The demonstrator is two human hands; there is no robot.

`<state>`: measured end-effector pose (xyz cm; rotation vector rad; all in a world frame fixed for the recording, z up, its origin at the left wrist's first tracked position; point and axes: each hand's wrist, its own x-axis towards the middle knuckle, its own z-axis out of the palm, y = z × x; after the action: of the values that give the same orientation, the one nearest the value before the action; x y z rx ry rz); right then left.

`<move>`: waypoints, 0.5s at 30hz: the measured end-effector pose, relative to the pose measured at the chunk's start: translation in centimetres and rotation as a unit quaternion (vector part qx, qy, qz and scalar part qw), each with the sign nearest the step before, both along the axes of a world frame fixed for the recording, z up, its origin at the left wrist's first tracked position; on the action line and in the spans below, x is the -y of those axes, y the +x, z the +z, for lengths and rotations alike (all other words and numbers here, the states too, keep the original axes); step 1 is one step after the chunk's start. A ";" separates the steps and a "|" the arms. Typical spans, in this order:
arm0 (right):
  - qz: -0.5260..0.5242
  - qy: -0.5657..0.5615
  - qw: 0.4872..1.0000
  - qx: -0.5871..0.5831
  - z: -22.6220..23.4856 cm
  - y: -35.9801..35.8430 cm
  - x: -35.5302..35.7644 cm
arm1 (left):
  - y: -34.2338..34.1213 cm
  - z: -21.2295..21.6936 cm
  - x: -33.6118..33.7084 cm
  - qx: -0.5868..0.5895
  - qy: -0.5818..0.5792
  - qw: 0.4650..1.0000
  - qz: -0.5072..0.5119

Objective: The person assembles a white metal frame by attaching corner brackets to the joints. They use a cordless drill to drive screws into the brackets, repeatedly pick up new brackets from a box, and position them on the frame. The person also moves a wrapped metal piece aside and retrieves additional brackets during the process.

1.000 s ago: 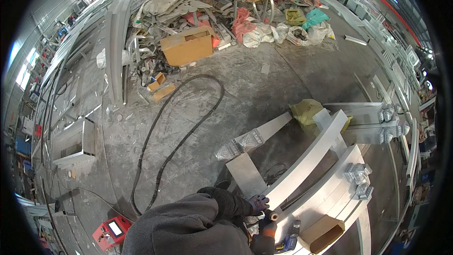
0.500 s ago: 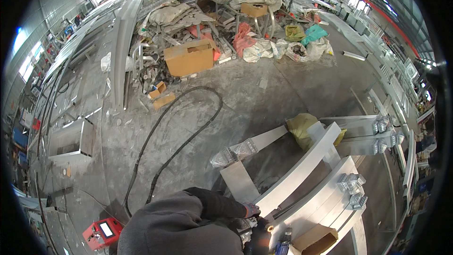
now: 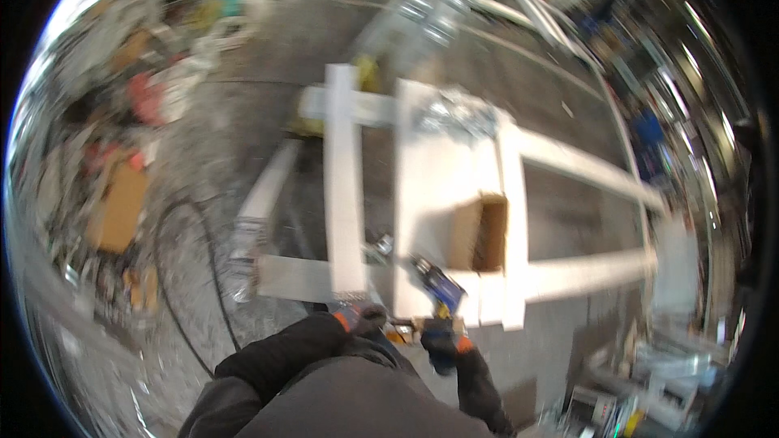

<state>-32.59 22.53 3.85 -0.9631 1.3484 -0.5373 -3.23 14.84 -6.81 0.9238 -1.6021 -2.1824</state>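
Note:
My left hand [image 3: 365, 319], in a dark glove with an orange cuff, lies at the near end of a long white metal beam [image 3: 344, 178], beside its silver end fitting [image 3: 350, 297]. Motion smears its fingers, so their grip cannot be told. Just right of it, my gloved right hand [image 3: 441, 347] appears closed on the yellow lower end of a blue cordless drill [image 3: 441, 285]. The drill's dark tip points up and left, over wide white panels [image 3: 418, 154]. An open cardboard box [image 3: 468, 235] rests on those panels beyond the drill.
White crossbars [image 3: 580, 276] reach right from the panels. Clear-wrapped fittings [image 3: 458, 113] lie at their far end. A black hose [image 3: 213, 255] loops over the floor at left, near a scrap heap with a large cardboard box [image 3: 120, 207]. Metal parts [image 3: 665, 393] stand at lower right.
My view has swung to the right, so the scrap heap now sits at the left. My right hand has come into plain view at the drill. My left hand stays by the beam's near end.

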 end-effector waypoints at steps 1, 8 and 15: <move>-0.008 0.078 0.997 0.004 1.1 -1.0 -0.2 | -0.8 -0.1 0.4 0.000 0.007 1.000 -0.029; -0.174 0.039 0.980 -0.092 -2.1 -7.9 -6.5 | 2.1 -10.0 1.5 0.162 -0.053 0.978 0.117; -0.505 0.063 0.849 -0.141 -10.1 -22.7 -3.8 | 9.9 -16.5 0.0 0.287 -0.126 0.878 0.361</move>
<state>-55.32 26.34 -6.28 -0.1338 2.1081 -1.0992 6.64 14.87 -23.26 1.8272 -1.3630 -1.2118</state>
